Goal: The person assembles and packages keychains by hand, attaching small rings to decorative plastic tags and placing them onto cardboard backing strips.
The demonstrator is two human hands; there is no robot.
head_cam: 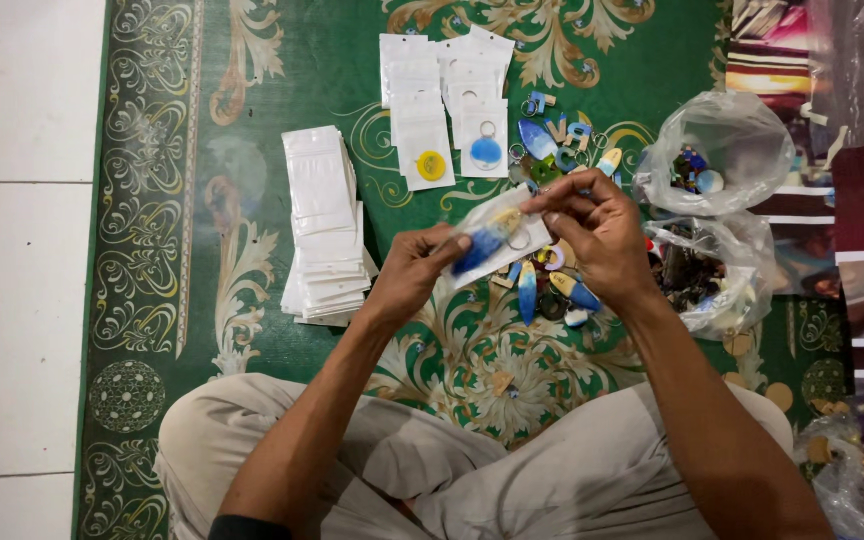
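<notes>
A stack of empty white pouches point(324, 228) sits left of centre on the green patterned rug point(252, 120), with white tiled floor point(22, 250) at the far left edge. Above the hands lie filled pouches point(447, 105), two showing a yellow disc and a blue one. The left hand point(410, 275) pinches the lower end of a small clear pouch point(497, 238) holding a blue-and-yellow keychain; the right hand point(597, 228) grips its upper end, fingers curled tight. Loose keychains point(552, 285) lie beneath. Two open plastic bags point(717, 150) of coloured pieces sit right, near the rug's edge.
</notes>
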